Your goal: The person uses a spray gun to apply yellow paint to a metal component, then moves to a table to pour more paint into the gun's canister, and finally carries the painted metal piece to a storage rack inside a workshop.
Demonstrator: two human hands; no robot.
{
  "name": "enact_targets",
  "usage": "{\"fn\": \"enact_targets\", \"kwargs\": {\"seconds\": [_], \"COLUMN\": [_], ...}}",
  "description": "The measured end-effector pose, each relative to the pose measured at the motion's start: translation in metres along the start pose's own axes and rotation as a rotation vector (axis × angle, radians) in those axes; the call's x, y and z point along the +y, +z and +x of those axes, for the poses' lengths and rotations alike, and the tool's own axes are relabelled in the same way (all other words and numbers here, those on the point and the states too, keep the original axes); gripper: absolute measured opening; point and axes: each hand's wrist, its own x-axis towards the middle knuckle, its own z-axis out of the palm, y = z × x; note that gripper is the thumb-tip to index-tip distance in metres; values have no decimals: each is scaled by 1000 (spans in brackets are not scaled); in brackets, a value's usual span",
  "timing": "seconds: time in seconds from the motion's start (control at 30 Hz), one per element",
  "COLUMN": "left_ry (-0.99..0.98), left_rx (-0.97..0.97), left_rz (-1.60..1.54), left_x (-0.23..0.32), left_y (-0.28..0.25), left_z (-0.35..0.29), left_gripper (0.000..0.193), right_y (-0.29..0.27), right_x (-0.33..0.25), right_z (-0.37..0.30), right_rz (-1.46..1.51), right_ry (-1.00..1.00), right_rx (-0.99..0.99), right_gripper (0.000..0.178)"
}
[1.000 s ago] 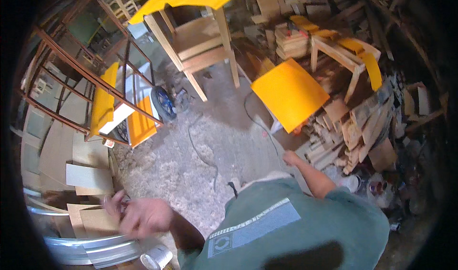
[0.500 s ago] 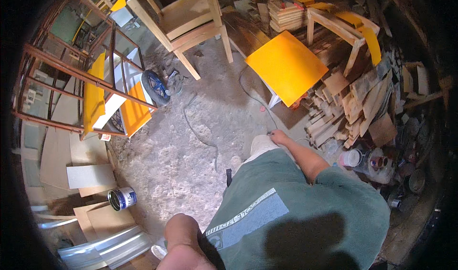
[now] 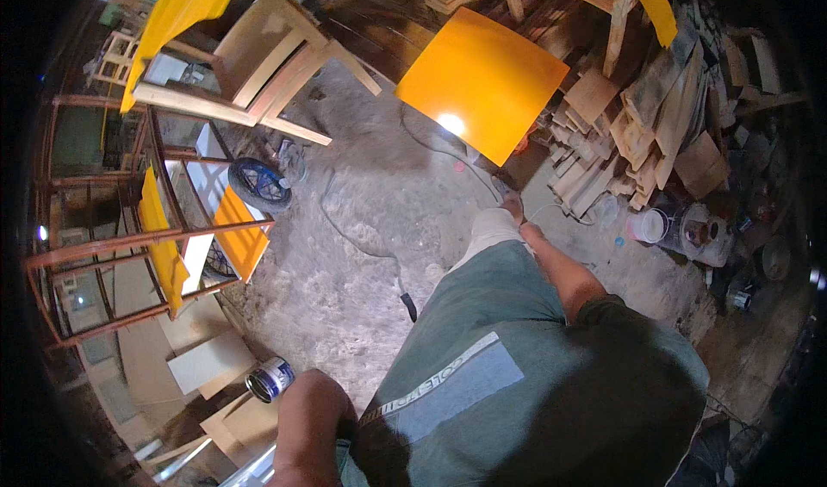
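My right hand (image 3: 512, 209) hangs beside the pale shorts (image 3: 491, 233), small and blurred. Its fingers do not show clearly enough to tell whether they hold anything. A dark cable (image 3: 431, 144) runs along the floor close to it, from under a square orange-yellow panel (image 3: 484, 86) that lies raised off the floor. My bent left arm (image 3: 314, 409) is seen at the lower edge, but the left hand itself is out of sight. Next to that arm stands a blue-and-white paint can (image 3: 270, 379). Another cable ends in a black connector (image 3: 409, 307) on the floor near my body.
A wooden chair frame (image 3: 289, 99) with a yellow piece stands ahead on the left. A rusty metal frame (image 3: 112, 248) holds yellow and white panels near a blue wheel (image 3: 258, 185). Wood offcuts (image 3: 642, 134) are piled at right, beside a white bucket (image 3: 648, 226).
The view has shifted and turned. The orange-yellow panel and chair frame sit higher and further left, the paint can appears closer to my left arm, and the black connector shows more fully.
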Motion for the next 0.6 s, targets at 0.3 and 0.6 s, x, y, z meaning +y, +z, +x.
{"fn": "enact_targets", "kwargs": {"seconds": [0.3,0.6], "left_ry": [-96,-485], "left_rx": [10,63], "left_rz": [773,848], "left_x": [-274,-385], "left_y": [-51,-106], "left_z": [-87,-255], "left_gripper": [38,39], "right_y": [-165,-181], "right_x": [-88,-173], "right_z": [85,321], "right_rz": [-557,-826], "right_ry": [-319,-1228], "right_rx": [62,-128], "right_gripper": [72,80]}}
